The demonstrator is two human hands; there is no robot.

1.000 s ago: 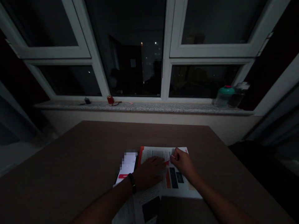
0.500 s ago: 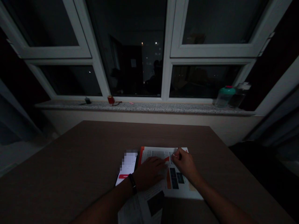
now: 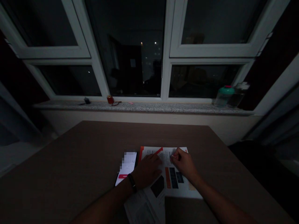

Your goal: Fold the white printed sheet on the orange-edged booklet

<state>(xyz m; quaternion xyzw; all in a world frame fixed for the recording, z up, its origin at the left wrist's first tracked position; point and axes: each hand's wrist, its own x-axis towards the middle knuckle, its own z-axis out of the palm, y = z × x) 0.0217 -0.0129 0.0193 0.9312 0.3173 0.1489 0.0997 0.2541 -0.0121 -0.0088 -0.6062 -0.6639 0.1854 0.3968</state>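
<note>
My left hand [image 3: 149, 169], with a dark band on its wrist, lies flat with its fingers out on a loose printed sheet [image 3: 145, 205]. This sheet has an orange edge and dark picture blocks, and it lies askew over another printed page [image 3: 187, 193] with orange and dark blocks. My right hand [image 3: 184, 163] is closed in a pinch over the upper right of that page. Something small and pale shows at its fingertips, too dim to name. Left of my left hand is a phone [image 3: 128, 168] with a lit screen and a red bar.
Everything lies on a brown wooden table [image 3: 98, 146]. Behind it runs a speckled windowsill [image 3: 149, 107] with a small red jar [image 3: 110, 99], a dark little bottle [image 3: 87, 100], a teal-lidded container [image 3: 224, 95] and a clear bottle [image 3: 239, 95].
The loose sheet has turned and shifted, its orange edge moving up and left. My left hand has drawn slightly left and its fingers uncover more of the page. My right hand has barely moved.
</note>
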